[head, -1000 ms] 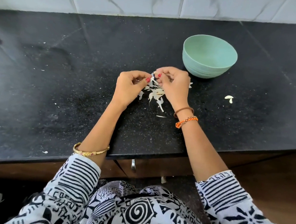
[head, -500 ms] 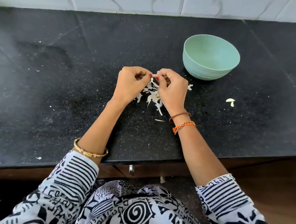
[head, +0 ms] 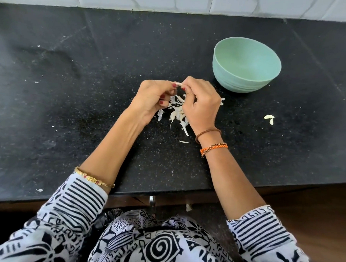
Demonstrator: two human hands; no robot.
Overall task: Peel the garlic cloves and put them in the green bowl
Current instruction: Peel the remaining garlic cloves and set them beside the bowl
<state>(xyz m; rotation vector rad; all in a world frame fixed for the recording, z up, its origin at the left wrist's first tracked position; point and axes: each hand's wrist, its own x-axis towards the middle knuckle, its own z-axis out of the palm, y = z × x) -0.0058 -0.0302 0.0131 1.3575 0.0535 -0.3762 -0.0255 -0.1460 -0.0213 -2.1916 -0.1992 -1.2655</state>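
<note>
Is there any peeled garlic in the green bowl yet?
No, the green bowl shows only its bare inside, while both hands pinch a garlic clove above the peels.

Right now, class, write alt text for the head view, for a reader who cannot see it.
Two hands, left hand and right hand, pinch a small pale garlic clove between them above a heap of papery white garlic skins on a black speckled stone counter. A round pale green bowl stands to the right.
</note>
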